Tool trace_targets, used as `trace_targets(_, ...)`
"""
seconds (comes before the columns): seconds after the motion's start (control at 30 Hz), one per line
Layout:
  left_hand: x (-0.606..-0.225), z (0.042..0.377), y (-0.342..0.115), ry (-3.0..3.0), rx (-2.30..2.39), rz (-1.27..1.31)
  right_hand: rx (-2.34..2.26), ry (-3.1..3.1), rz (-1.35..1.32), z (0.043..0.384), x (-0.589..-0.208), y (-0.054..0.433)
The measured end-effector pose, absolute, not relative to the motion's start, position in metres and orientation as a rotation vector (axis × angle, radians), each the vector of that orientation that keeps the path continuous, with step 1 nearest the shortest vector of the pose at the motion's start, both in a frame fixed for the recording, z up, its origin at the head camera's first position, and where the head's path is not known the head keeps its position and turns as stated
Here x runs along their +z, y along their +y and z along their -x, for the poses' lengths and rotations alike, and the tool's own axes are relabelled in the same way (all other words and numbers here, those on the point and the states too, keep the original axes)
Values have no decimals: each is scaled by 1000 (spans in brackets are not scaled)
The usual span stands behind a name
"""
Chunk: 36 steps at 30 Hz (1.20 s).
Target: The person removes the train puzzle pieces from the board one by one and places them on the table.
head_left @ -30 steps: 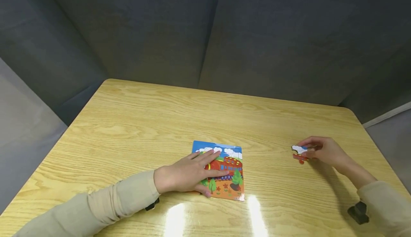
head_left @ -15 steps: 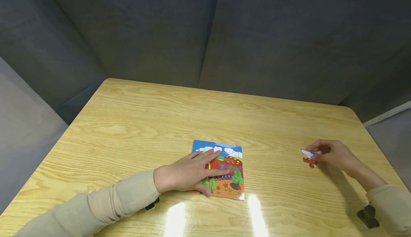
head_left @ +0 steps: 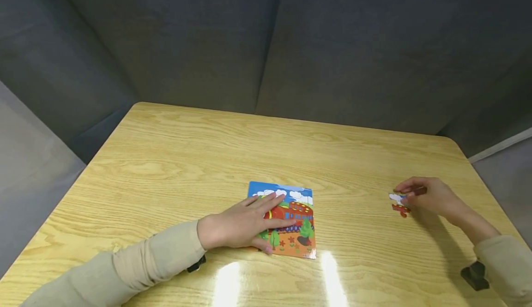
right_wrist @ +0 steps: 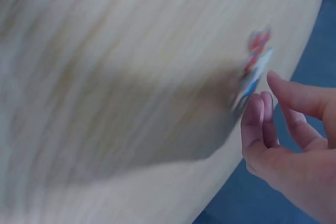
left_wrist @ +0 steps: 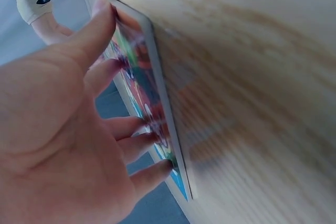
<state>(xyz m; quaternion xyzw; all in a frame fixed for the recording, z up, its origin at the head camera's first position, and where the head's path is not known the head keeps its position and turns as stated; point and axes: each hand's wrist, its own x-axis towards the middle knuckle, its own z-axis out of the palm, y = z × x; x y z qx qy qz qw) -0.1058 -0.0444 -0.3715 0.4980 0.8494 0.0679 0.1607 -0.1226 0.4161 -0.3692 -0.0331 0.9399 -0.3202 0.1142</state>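
My left hand (head_left: 245, 224) rests with spread fingers on a square jigsaw puzzle (head_left: 297, 247) of a red train under a cloudy sky. In the left wrist view, its fingertips touch the picture and the thumb lies near one corner of the thin board. Far to the right, a white-and-blue jigsaw piece (head_left: 396, 197) lies on the tabletop beside a red one (head_left: 402, 210). Over them is my right hand (head_left: 436, 201). Seen from the right wrist, its thumb and fingertips stand apart, close beside the pieces, which are blurred there.
The wood-grain table (head_left: 199, 154) has rounded far corners. Dark grey cloth (head_left: 187, 44) hangs behind it, and paler grey cloth (head_left: 37, 159) is at the left. Two bright reflections show near the table's front.
My right hand moved right with the pieces, setting them farther along the table. Over the last half second it shifted slightly up while the pieces stayed put. The left hand kept still.
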Motion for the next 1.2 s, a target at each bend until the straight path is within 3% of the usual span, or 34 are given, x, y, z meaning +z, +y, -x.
trace_targets(0.6, -367, 102, -69, 2424, 307, -1338, -1521, 2204, 207, 136, -360, 249)
trace_targets(1.2, -365, 98, -75, 2430, 297, -1268, -1611, 2141, 89, 139, -369, 207)
